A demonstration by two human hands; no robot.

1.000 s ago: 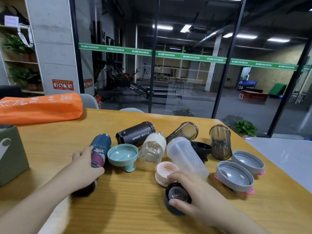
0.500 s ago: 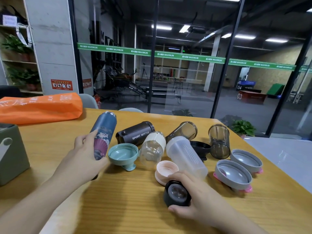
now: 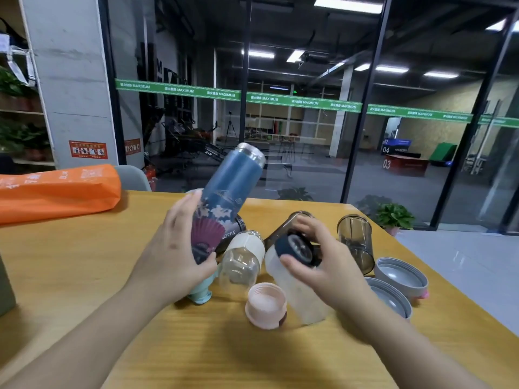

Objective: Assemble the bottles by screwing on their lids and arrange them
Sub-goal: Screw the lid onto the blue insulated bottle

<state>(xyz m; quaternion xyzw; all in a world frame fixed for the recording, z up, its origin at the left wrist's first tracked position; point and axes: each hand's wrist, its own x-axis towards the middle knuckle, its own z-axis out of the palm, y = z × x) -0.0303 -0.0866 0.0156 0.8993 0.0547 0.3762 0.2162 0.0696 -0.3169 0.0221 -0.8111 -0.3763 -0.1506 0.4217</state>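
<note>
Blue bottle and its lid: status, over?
Left hand grips blue bottle, tilted, mouth open. Right hand holds dark lid. Not yet joined. Nothing between.

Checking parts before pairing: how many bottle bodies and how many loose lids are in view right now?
Bottles: 6 (blue bottle, black bottle, clear bottle, frosted bottle, smoky bottles)
Lids: 5 (dark lid, teal lid, pink lid, grey lids)
Total: 11
</note>
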